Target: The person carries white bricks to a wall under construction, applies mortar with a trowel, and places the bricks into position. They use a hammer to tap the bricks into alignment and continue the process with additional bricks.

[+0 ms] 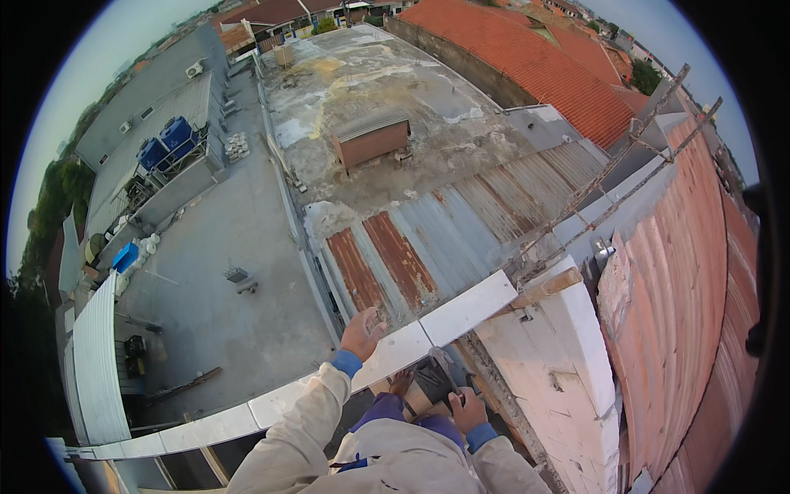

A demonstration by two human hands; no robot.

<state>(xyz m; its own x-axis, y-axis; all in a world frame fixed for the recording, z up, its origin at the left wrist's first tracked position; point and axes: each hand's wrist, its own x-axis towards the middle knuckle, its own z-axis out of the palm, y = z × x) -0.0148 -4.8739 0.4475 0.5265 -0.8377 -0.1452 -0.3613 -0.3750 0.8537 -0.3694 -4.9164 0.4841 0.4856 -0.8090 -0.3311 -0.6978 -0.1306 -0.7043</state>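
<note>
A row of white blocks [393,352] forms a narrow ledge in front of me. My left hand [362,332] lies at the far side of this ledge, its fingers stretched toward the rusty metal sheets and nothing visible in them. Lower and to the right, my right hand [467,409] is closed round the dark handle of a grey hand tool [444,366]. The tool's head points up toward the ledge; its exact kind is unclear. Between my hands, below the ledge, are a dark object [431,383] and one of my feet [401,382].
Corrugated metal sheets [428,247] slope beyond the ledge, beside a stained concrete roof [370,90]. At the right stand a rough white wall [551,362], rusty scaffold bars [625,177] and reddish corrugated sheets [675,288]. A lower grey floor [230,222] lies to the left.
</note>
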